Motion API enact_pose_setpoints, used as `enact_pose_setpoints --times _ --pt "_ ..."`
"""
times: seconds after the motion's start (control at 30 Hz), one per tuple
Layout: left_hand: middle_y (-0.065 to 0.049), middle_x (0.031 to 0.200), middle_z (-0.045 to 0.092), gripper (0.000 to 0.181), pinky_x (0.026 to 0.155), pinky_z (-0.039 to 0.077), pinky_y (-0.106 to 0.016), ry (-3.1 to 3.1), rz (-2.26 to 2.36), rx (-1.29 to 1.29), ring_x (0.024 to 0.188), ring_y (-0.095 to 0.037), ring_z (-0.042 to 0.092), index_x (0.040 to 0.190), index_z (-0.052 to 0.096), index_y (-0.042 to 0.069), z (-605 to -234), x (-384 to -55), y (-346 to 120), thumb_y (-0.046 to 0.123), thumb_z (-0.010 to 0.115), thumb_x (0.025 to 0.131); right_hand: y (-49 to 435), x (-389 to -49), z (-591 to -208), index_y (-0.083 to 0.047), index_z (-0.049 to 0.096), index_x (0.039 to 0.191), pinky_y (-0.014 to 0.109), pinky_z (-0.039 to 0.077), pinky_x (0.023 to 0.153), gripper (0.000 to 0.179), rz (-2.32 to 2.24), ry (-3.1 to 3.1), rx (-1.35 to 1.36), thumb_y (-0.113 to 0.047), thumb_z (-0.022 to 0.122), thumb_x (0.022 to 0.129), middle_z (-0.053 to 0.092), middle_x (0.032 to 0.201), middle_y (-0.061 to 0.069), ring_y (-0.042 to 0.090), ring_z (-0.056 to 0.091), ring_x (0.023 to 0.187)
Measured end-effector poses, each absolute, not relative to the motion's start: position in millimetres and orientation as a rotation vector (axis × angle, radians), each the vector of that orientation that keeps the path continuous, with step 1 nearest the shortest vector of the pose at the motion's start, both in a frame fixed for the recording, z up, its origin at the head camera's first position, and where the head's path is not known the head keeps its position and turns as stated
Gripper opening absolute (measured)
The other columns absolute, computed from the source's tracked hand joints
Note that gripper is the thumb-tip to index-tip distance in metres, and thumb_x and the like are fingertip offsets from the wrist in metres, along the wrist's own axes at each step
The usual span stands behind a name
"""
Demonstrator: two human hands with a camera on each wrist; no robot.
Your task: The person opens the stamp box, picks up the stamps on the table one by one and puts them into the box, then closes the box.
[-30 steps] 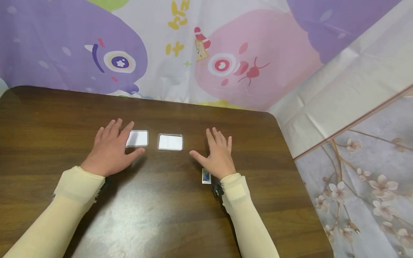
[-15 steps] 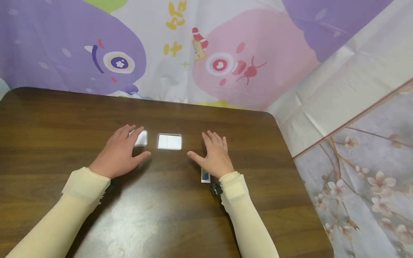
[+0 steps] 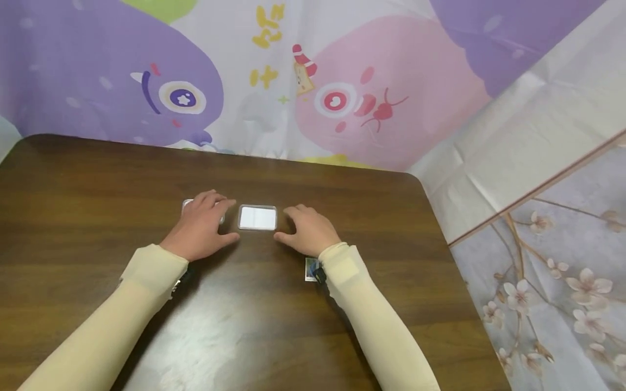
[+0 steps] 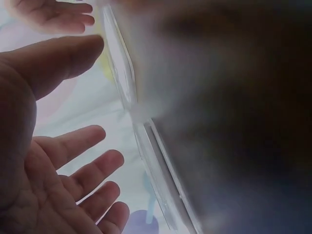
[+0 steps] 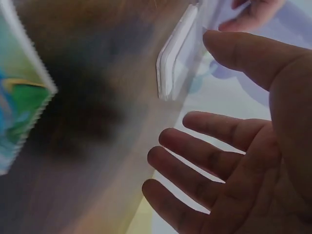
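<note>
A clear flat case with a white inside (image 3: 257,218) lies on the table between the two hands. My left hand (image 3: 199,226) hovers at its left, fingers spread and thumb apart, with nothing held. Beneath that hand a second clear case (image 3: 187,203) is mostly hidden; the left wrist view shows its edge (image 4: 168,175) close to the fingers. At the right of the middle case, my right hand (image 3: 310,231) is held with thumb and fingers apart, holding nothing. A small postage stamp (image 3: 310,270) with a perforated edge and coloured picture lies under the right wrist, partly covered.
The brown wooden table (image 3: 244,336) reaches back to a cloth (image 3: 254,108) printed with cartoon animals. A flowered panel (image 3: 552,282) stands along the right side. Dark wrist cameras sit under both cuffs.
My left hand has moved right, covering more of the left case. The right hand has shifted left toward the middle case, its wrist now partly over the stamp.
</note>
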State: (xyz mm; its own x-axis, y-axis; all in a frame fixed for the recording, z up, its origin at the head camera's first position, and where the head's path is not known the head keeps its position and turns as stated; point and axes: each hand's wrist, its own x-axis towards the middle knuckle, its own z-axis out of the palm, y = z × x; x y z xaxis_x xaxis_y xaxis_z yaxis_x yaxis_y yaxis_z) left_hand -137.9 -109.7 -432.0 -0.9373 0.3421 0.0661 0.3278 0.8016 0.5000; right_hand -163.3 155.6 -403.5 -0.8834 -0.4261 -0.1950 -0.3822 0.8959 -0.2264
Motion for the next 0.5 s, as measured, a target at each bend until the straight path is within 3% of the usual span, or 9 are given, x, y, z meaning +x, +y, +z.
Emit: enact_pose_setpoints --times 0.37,0.5 --pt "-0.029 0.146 0.048 0.083 0.119 0.018 -0.066 2.869 0.723 0.570 0.148 -0.050 0.025 0.148 0.049 -0.005 -433 -172 -105 0.035 0.084 0.084 125 -194 -404 -0.009 0.046 0.154 0.042 0.051 0.103 0.082 -0.086 2.768 -0.666 -0.051 0.076 0.090 0.053 0.148 0.010 0.026 0.054 0.133" --pt "-0.028 0.143 0.051 0.082 0.120 0.014 -0.065 2.858 0.687 0.588 0.147 -0.050 0.026 0.145 0.053 -0.005 -434 -177 -102 0.037 0.085 0.082 119 -199 -405 -0.006 0.046 0.152 0.038 0.052 0.100 0.083 -0.039 2.743 -0.715 -0.050 0.077 0.090 0.054 0.144 0.011 0.024 0.058 0.125"
